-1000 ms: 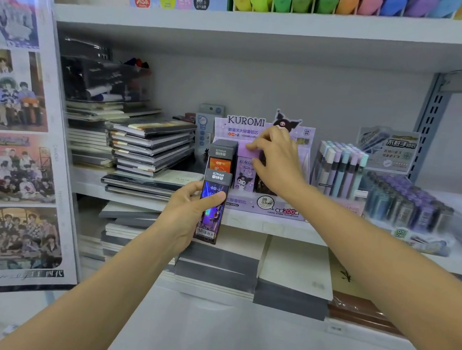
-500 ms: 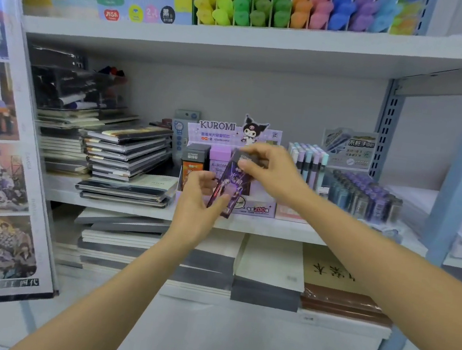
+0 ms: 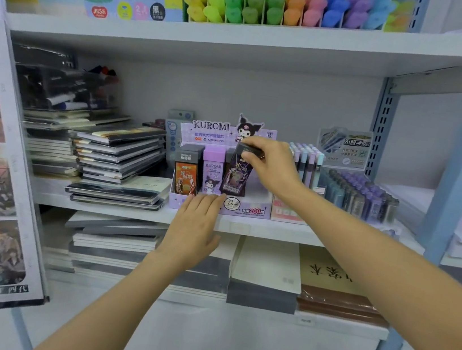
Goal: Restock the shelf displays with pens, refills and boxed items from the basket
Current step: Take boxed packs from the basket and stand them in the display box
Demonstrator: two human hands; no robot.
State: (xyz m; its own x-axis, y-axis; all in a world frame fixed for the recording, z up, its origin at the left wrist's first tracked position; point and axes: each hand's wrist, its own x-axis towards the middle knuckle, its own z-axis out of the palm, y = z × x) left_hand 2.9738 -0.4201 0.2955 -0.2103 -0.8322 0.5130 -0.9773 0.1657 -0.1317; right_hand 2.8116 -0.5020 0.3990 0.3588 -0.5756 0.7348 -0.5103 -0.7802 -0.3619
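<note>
Notebook stacks (image 3: 116,156): no part in this step; flat, glossy dark covers, piled at the left of the middle shelf.
Left hand (image 3: 196,226): apparently bracing the display; fingers straight and close together, holding nothing, tips against the tray's front lip.
Display tray (image 3: 251,211): the slot being filled; thin lilac printed card, low front wall, tall header behind. An orange box (image 3: 185,177) and a lilac box (image 3: 212,172) stand upright at its left end.
Refill box (image 3: 235,175): being seated, not yet upright; slim, dark, glossy, with a grey cap. It leans left, its lower end inside the tray just beside the lilac box.
Right hand (image 3: 272,166): thumb and fingertips pinch the refill box's cap from above. The next move likely calls for righting the box, pressing it down flush with its neighbours, then letting go.
Pen rows (image 3: 305,163): pastel-capped barrels, upright, right of the tray.
Lead tubes (image 3: 363,196): ranked purple and grey cylinders, farther right.
</note>
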